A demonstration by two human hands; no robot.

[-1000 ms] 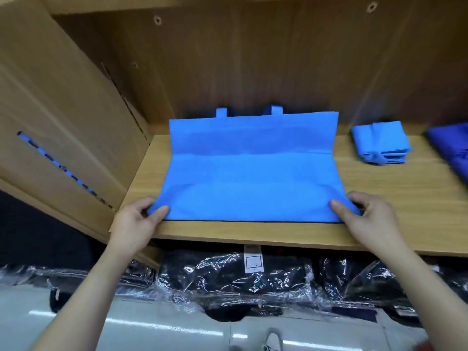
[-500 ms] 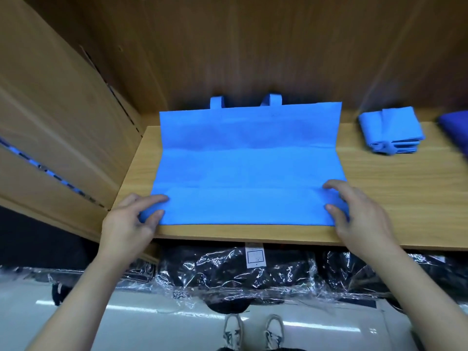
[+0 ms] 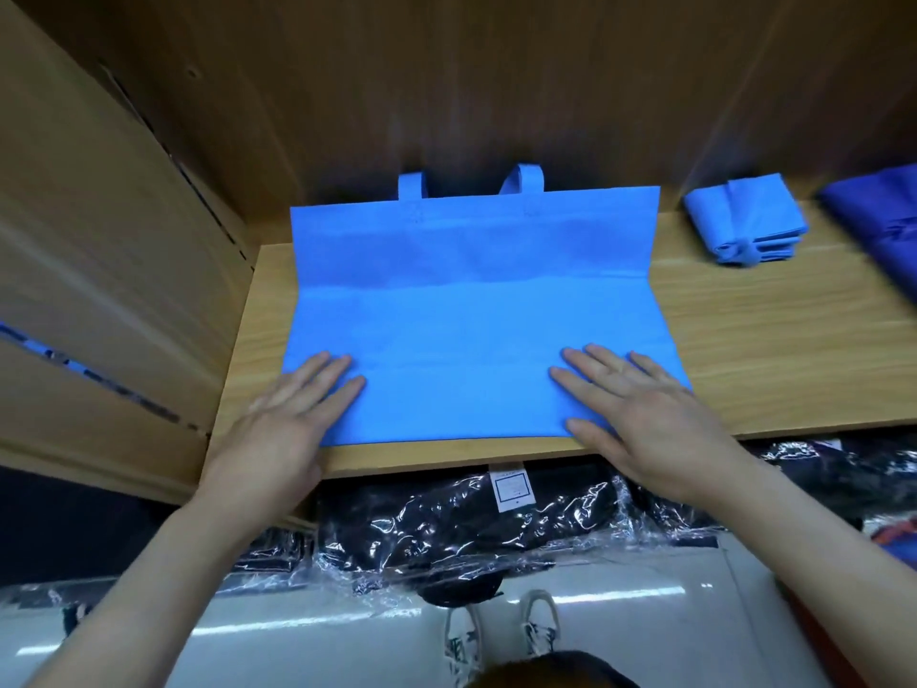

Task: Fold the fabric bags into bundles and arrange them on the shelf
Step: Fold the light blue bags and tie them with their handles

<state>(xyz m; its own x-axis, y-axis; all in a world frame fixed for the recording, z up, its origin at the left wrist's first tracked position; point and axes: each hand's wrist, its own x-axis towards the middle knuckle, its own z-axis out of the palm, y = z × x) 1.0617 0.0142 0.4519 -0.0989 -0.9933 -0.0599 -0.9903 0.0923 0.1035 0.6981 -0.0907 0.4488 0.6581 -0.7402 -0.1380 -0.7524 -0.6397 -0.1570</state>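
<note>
Fingers, left (image 3: 327,374): straight, close together, laid flat, gripping nothing, pressing the near left corner of the fabric. Fingers, right (image 3: 590,365): straight, slightly spread, laid flat, gripping nothing, pressing the near right part of the same fabric. Left hand (image 3: 293,419) and right hand (image 3: 640,414): palms down, wrists over the front edge of the board. Item under both hands: one light blue, rectangular, non-woven fabric bag (image 3: 471,315), spread flat on the light wooden shelf board (image 3: 769,350), creases running across its width, near edge close to the board's front edge, far portion rising against the wooden back panel (image 3: 446,91), two loop handles (image 3: 521,178) standing at its top. Right of it, apart, toward the back: one light blue folded fabric bundle (image 3: 747,223). Further right, at the frame edge: dark blue fabric (image 3: 878,221), blurred. Left: wooden side panel (image 3: 99,290). Below the board: black goods in clear plastic wrap (image 3: 446,528), one white label (image 3: 511,486). Bottom: pair of pale shoes (image 3: 496,633) on a pale floor.
</note>
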